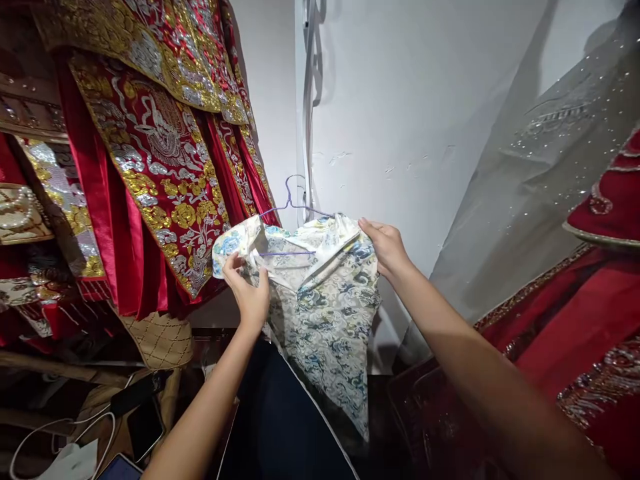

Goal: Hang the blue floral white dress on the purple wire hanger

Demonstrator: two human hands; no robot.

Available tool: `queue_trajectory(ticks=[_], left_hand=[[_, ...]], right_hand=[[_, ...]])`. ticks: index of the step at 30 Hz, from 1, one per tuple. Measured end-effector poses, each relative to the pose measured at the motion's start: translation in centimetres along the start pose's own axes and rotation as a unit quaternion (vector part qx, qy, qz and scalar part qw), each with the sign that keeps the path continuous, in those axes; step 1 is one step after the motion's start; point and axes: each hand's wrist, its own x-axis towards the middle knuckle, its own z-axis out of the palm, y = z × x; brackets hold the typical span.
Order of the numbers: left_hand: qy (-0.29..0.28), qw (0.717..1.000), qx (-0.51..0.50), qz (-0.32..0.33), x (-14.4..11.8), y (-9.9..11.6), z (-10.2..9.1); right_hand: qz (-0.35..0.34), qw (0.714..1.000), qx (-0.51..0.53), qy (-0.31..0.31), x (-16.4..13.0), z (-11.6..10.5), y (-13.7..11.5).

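A white blouse [330, 327] with a blue, grey and yellow floral pattern hangs from a thin purple hanger [289, 203] in front of me. Its wide neckline is open, and the hanger's lower bar shows across the gap. My left hand [247, 290] holds the cloth beside the neckline near the left shoulder, its thumb apart from the fingers. At the opposite shoulder, my right hand [387, 248] grips the edge of the blouse, with some fingers hidden behind the fabric. The hanger's hook rises above the collar, close to a white vertical rail.
Red costumes [165, 133] with gold and silver embroidery hang on the left. A sheer sequined veil [530, 173] and a red garment [575, 320] stand at the right. Phones [145, 427] and a white cable [65, 421] lie lower left. Behind is a white wall [400, 100].
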Motion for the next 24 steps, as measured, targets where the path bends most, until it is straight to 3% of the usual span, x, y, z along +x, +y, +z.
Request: queue_trajectory(ticks=[4,8,11,14,16,18,20,22,24], left_hand=[[-0.113,0.982,-0.12,-0.088,-2.0,-0.9,1.3],[-0.196,0.957,-0.129,-0.171,-3.8,-1.6,2.6],[-0.209,0.94,-0.161,-0.216,-4.8,-1.4,3.1],[-0.178,0.922,-0.249,-0.236,-6.5,-0.7,2.9],[-0.141,0.914,-0.275,-0.264,-8.1,-0.1,2.5],[-0.127,0.905,-0.286,-0.289,-9.5,0.5,1.8],[-0.136,0.897,-0.295,-0.301,-10.5,1.1,1.0],[-0.153,0.89,-0.304,-0.303,-10.9,1.5,-0.1],[-0.163,0.889,-0.306,-0.3,-10.9,2.0,-1.4]], right_hand=[[0.002,0.999,-0.02,0.033,-2.4,-1.6,1.0],[-0.023,0.994,-0.098,0.043,-5.0,-3.0,2.3],[-0.084,0.977,-0.179,0.082,-6.0,-3.0,3.1],[-0.179,0.921,-0.268,0.217,-8.8,-2.0,5.1],[-0.186,0.901,-0.271,0.284,-12.1,-0.6,7.5],[-0.081,0.943,-0.209,0.245,-15.6,1.3,10.4],[0.053,0.98,-0.151,0.118,-18.1,3.2,12.9],[0.144,0.984,-0.105,0.012,-19.1,4.8,14.3],[0.174,0.979,-0.086,-0.054,-19.3,5.8,14.4]])
